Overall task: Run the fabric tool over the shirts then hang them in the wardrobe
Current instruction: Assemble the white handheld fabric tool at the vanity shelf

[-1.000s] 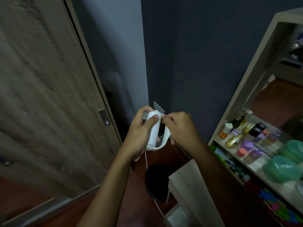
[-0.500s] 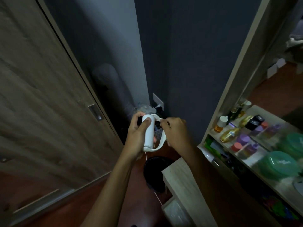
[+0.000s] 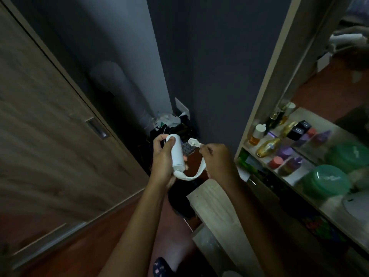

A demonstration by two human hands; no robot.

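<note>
The white fabric tool (image 3: 176, 153) is held upright in the middle of the view, in front of the dark blue wall (image 3: 209, 56). It is gripped by the left hand (image 3: 162, 159), with the fingers curled tight around its round body and the thumb laid on its top. A white strap (image 3: 200, 169) comes out of the bottom of the tool and bends up to the right. Its end is pinched between the fingers of the right hand (image 3: 217, 159), just right of the tool.

Left of the tool a wooden door (image 3: 50, 126) with a metal handle (image 3: 96, 128) is seen. Behind the tool a messy heap (image 3: 168, 119) is piled in the corner, with a white socket plate (image 3: 181, 106) on the wall just above it. Below the tool a black bin (image 3: 178, 198) is seen, and beside the bin a pale wooden counter (image 3: 219, 212). Well to the right of the tool a tall shelf (image 3: 267, 76) is filled with small bottles, a gold bottle (image 3: 268, 146) and green tubs (image 3: 327, 182).
</note>
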